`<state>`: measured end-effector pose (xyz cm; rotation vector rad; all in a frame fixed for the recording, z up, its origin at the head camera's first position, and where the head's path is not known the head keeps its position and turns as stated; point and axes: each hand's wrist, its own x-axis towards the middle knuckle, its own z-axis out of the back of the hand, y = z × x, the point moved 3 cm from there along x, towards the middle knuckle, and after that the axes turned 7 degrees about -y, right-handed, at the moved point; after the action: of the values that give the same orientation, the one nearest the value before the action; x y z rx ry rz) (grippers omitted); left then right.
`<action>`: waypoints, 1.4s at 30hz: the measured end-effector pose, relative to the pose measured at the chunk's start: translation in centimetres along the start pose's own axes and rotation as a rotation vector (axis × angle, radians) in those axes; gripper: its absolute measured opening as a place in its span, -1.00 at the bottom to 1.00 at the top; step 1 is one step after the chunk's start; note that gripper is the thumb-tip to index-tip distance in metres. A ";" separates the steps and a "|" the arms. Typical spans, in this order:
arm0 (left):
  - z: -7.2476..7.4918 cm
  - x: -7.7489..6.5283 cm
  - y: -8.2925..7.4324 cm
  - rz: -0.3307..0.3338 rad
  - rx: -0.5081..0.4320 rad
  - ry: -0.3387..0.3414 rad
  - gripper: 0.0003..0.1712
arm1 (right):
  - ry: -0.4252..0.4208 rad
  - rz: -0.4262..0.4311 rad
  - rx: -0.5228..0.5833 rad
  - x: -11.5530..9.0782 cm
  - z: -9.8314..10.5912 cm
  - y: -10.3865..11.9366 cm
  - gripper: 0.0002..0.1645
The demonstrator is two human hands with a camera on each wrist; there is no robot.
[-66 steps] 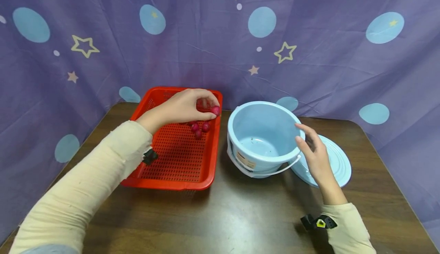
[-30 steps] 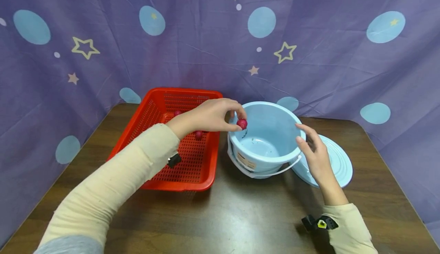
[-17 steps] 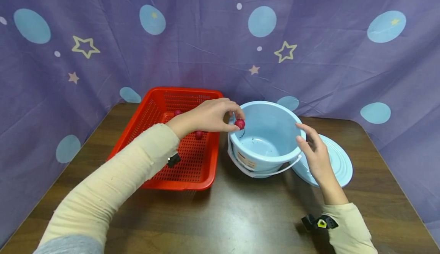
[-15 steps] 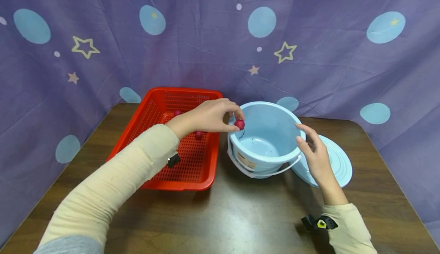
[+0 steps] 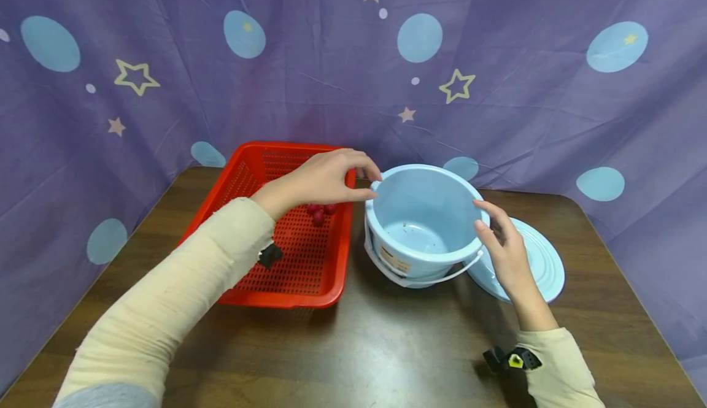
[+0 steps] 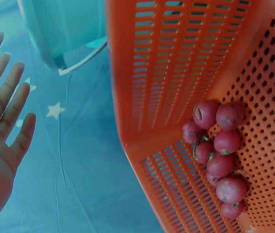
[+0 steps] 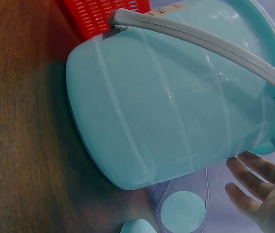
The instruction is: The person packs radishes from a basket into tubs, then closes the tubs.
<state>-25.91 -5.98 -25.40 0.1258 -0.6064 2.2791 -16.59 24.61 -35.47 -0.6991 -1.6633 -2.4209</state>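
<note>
My left hand [image 5: 331, 178] hovers over the gap between the red plastic basket [image 5: 276, 301] and the light blue bucket [image 5: 425, 181], thumb and fingers apart and nothing between them. Its fingertips are by the bucket's left rim. In the left wrist view, several small red radishes [image 6: 220, 165] lie clustered in the basket; the head view shows a few beyond my wrist. My right hand [image 5: 510, 251] rests thumb and fingertips on the bucket's right rim. Dark specks dot the bucket's floor; no radish shows there, though its near wall hides part of the inside.
Flat on the table [image 5: 381, 359], behind my right hand, lies a round light blue lid [image 5: 544, 261]. The bucket's handle [image 5: 405, 281] hangs down in front. A purple curtain [image 5: 331, 89] closes off the back.
My left hand picked a radish from the basket and brought it over the bucket's left rim. It has let go and drawn back left. The right hand stays on the rim.
</note>
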 end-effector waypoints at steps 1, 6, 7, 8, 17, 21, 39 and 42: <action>0.2 -0.1 0.2 0.009 -0.002 -0.010 -0.68 | 0.001 -0.001 0.002 0.0 0.0 0.0 -0.53; 0.7 -0.9 1.4 0.052 0.001 -0.028 -0.72 | 0.004 0.000 0.009 0.2 0.0 0.0 -0.53; 0.7 -1.1 1.7 0.061 0.002 -0.027 -0.73 | 0.007 0.002 0.010 0.2 0.0 0.0 -0.53; 0.7 -1.3 2.0 0.073 0.004 -0.028 -0.73 | 0.008 0.001 0.013 0.2 0.0 0.0 -0.53; 0.3 -2.7 4.8 0.136 -0.019 -0.057 -0.71 | 0.012 0.003 0.008 0.3 0.1 -0.2 -0.53; 0.0 -3.1 6.0 0.161 -0.008 -0.063 -0.72 | 0.011 0.008 0.004 0.3 0.1 -0.3 -0.53; -3.1 -4.0 9.8 0.281 0.004 0.070 -0.65 | 0.006 0.002 0.019 0.3 0.1 -0.2 -0.53; -3.6 -4.1 10.3 0.296 -0.001 0.091 -0.67 | 0.008 0.002 0.016 0.2 0.1 -0.1 -0.53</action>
<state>-29.93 -13.13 -33.59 -0.0731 -0.6113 2.5531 -16.81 24.76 -35.44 -0.6877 -1.6766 -2.4025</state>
